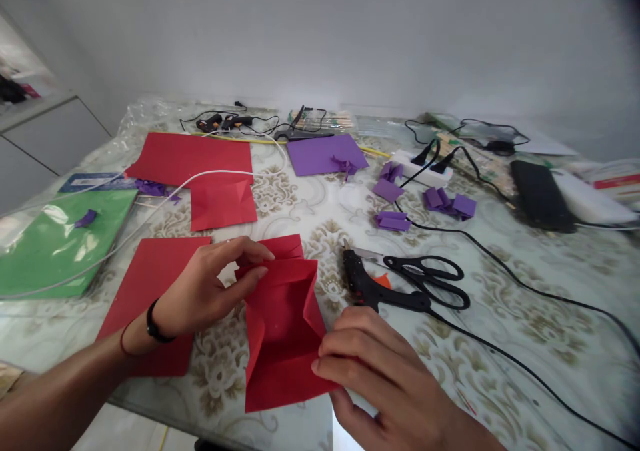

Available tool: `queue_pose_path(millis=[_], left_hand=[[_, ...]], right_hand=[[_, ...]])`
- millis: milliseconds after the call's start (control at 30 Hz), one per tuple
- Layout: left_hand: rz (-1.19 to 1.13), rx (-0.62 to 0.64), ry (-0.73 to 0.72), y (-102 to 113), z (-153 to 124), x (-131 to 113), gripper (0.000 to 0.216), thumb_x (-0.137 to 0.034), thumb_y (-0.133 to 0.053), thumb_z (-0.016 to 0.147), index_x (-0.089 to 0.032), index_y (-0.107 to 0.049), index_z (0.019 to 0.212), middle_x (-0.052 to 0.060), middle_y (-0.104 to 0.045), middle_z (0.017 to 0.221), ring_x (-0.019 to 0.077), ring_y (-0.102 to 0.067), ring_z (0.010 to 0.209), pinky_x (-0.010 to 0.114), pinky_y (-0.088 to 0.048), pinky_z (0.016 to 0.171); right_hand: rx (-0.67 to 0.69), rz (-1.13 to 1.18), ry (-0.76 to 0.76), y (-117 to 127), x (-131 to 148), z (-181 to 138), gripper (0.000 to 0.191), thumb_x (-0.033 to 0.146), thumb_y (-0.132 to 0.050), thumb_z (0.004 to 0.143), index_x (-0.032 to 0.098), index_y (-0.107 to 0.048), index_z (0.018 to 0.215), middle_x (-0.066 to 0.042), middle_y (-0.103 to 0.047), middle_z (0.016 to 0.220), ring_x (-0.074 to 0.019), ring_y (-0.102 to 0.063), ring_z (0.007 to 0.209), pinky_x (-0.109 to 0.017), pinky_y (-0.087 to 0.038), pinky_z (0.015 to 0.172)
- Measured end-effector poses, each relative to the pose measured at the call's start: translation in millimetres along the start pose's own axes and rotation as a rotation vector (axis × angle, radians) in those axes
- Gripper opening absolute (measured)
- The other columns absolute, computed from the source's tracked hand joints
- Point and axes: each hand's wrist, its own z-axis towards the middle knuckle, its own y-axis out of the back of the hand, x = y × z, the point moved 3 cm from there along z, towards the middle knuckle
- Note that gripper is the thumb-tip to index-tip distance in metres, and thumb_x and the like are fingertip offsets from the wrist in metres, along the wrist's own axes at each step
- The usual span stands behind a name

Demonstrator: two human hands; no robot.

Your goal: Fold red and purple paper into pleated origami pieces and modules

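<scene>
Green paper point(55, 244) lies at the far left of the desk point(500, 344), with a flat red sheet point(145, 291) beside it, under the left wrist. The left hand point(200, 294) pinches the top edge of the folded red paper point(283, 331), fingers closed on it. That paper rests at the desk's near edge, between both hands. The right hand point(385, 377) grips its lower right side, fingers closed. Just right lie a black glue gun point(373, 289) and scissors point(425, 274); purple folded pieces point(443, 202) sit farther back.
</scene>
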Motion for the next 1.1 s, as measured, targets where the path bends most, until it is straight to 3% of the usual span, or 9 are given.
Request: queue_pose_path(millis=[167,433,933,1100], left_hand=[[0.036,-0.060,0.020,1.1,2.4,1.6,0.009,-0.016,-0.065,0.099,-0.021,-0.068,0.106,0.001,-0.074,0.095,0.0120,-0.067,0.081,0.024,-0.055,0.076],[-0.032,0.017,0.028,3.6,0.3,-1.6,0.010,-0.019,-0.066,0.098,-0.022,-0.069,0.108,0.000,-0.076,0.094,0.0126,-0.069,0.081,0.023,-0.056,0.074],[0.026,0.024,0.024,6.3,3.3,-5.0,0.006,-0.021,-0.065,0.098,-0.022,-0.069,0.102,-0.001,-0.076,0.088,0.0127,-0.068,0.075,0.023,-0.053,0.069],[0.066,0.130,0.017,5.7,5.6,-6.0,0.005,-0.024,-0.066,0.098,-0.020,-0.067,0.096,-0.002,-0.070,0.084,0.0118,-0.060,0.070,0.025,-0.048,0.067]], right_hand=[[0.018,0.010,0.012,1.8,2.4,0.4,0.024,-0.001,-0.055,0.087,0.017,-0.068,0.096,-0.003,-0.072,0.088,-0.0183,-0.061,0.086,-0.036,-0.056,0.081],[0.017,0.016,0.037,-0.9,-0.7,-4.4,0.021,0.000,-0.055,0.094,0.014,-0.069,0.100,-0.005,-0.072,0.092,-0.0198,-0.059,0.089,-0.039,-0.052,0.081],[0.027,0.042,0.047,-0.5,-1.2,-6.7,0.019,0.001,-0.055,0.096,0.013,-0.070,0.100,-0.005,-0.070,0.092,-0.0189,-0.057,0.090,-0.037,-0.050,0.083],[0.032,0.039,0.057,-0.1,-2.1,-6.7,0.020,0.000,-0.056,0.095,0.012,-0.070,0.102,-0.005,-0.070,0.093,-0.0185,-0.057,0.090,-0.037,-0.050,0.083]])
